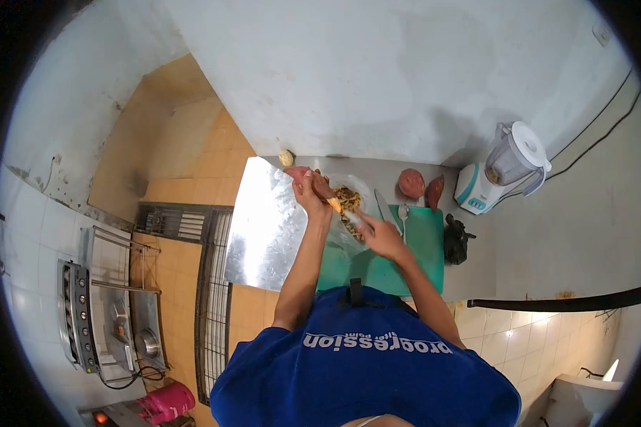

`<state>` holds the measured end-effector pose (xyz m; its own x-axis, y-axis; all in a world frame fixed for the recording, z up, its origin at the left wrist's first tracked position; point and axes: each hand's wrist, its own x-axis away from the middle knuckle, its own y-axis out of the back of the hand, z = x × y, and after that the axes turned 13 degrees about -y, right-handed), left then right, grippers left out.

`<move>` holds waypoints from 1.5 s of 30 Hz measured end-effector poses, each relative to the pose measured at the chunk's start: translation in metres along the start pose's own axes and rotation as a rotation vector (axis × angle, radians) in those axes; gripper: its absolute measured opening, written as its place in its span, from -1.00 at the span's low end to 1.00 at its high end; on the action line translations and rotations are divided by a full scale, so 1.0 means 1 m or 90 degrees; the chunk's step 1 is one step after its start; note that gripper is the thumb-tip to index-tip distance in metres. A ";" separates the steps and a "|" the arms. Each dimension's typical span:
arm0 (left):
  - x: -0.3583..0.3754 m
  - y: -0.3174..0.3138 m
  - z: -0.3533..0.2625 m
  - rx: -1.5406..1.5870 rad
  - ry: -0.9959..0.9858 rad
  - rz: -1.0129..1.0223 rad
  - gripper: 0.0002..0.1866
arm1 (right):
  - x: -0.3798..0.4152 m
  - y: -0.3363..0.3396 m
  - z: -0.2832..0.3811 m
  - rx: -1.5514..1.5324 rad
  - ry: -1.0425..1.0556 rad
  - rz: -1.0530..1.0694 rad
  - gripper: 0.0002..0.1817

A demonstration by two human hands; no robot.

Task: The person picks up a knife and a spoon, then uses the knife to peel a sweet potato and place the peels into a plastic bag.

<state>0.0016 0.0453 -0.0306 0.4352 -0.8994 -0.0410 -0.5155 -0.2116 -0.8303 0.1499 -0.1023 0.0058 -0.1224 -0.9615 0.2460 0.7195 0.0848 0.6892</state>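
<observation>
My left hand (310, 197) is closed around a reddish-brown sweet potato (323, 186), whose lower tip shows orange flesh. Just to the right, my right hand (383, 238) grips a tool (352, 216), probably a peeler or small knife, with its end close to that orange tip. Beneath both hands, a clear plastic bag (365, 186) holds a heap of brown and yellow peelings (349, 203). The bag lies partly over the green cutting board (426, 249). A knife (384, 208) and a spoon (404, 213) rest beside the bag, on its right.
Two more reddish tubers (411, 183) lie behind the board. Right of them stand a blender (509, 167) and a black plastic bag (456, 240). A pale round piece (286, 158) sits at the back left, near the shiny metal surface (263, 228). A wall rises behind.
</observation>
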 end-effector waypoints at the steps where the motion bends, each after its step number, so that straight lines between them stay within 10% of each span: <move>1: 0.001 0.004 0.001 0.000 0.009 0.015 -0.65 | 0.001 0.012 0.015 -0.049 -0.047 0.002 -0.49; 19: 0.006 0.006 0.019 -0.029 0.067 -0.073 -0.65 | 0.005 0.024 0.038 -0.012 -0.103 0.023 -0.51; 25: -0.006 -0.008 -0.011 0.046 0.061 -0.142 -0.65 | 0.007 -0.029 -0.018 0.081 0.104 0.005 -0.48; 45: 0.008 -0.014 0.003 0.046 0.129 -0.097 -0.80 | -0.004 0.021 0.033 0.023 -0.020 -0.025 -0.49</move>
<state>0.0140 0.0424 -0.0213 0.3438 -0.9189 0.1932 -0.3983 -0.3290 -0.8562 0.1430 -0.0877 0.0414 -0.1726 -0.9555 0.2394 0.6886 0.0567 0.7229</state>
